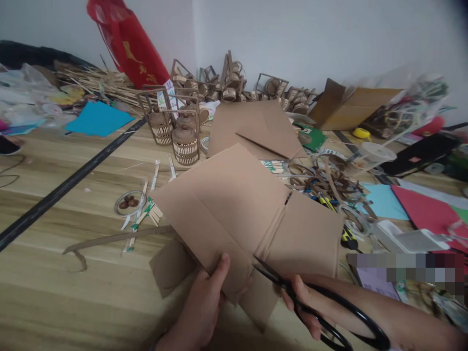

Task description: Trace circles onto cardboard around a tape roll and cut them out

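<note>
While pinching cardboard (219,209) over floor (44,287) in L hand (199,307), closed on near end, & clutching scissors (281,281) in R hand (307,295), curled round handles, could nick L hand if letting scissors skid sideways.

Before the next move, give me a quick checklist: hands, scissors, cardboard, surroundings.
1. Left hand gripping the cardboard: ok, thumb on top near the lower edge.
2. Right hand holding the black scissors: ok.
3. Left thumb apart from the scissors: ok.
4. Part of the left hand under the cardboard apart from the scissors: cannot tell, hidden.
5. Cardboard between the scissor blades: cannot tell, the tips are too small to read.
6. Right side of the wooden surface free of clutter: not ok, brown strips lie piled there.
</note>
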`<action>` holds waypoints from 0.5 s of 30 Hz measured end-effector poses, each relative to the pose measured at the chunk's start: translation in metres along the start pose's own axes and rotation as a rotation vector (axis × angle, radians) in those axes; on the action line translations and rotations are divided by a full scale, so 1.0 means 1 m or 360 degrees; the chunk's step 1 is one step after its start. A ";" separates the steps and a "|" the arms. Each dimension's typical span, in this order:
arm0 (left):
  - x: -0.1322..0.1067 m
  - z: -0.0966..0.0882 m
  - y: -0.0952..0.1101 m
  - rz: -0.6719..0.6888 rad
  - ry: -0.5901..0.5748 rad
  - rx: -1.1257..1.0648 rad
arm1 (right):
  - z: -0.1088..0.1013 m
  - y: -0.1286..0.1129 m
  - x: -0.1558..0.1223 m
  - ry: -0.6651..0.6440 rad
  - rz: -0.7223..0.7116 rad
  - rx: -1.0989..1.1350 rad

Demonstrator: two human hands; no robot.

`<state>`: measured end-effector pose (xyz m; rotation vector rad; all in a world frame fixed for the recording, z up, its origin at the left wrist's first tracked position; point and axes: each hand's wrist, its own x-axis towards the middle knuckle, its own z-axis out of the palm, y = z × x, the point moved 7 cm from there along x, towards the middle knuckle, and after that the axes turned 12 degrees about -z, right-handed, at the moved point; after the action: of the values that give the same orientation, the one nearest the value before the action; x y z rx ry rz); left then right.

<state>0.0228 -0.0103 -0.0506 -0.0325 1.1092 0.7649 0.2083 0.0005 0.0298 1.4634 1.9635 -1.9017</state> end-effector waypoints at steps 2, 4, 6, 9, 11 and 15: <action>-0.001 -0.001 0.001 0.0008 0.0018 0.0001 | 0.000 0.003 -0.001 -0.0052 0.0009 -0.0001; -0.003 0.001 0.002 0.0012 0.0020 -0.0024 | 0.000 0.002 -0.003 -0.0082 0.0030 0.0001; -0.004 0.003 0.002 0.0011 0.0017 -0.0060 | -0.001 0.000 -0.005 -0.0071 0.0049 0.0005; -0.001 0.003 -0.001 0.0006 -0.0011 -0.0082 | -0.002 -0.002 -0.006 -0.0046 0.0078 0.0019; 0.001 0.000 -0.002 0.0037 -0.0016 -0.0042 | -0.002 -0.001 -0.005 -0.0050 0.0065 0.0037; 0.003 -0.004 -0.004 0.0089 -0.0052 0.0032 | 0.002 0.012 0.002 -0.0107 -0.0011 0.0131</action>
<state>0.0227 -0.0131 -0.0562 0.0281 1.0905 0.8012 0.2135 -0.0024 0.0193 1.3940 1.8856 -2.0297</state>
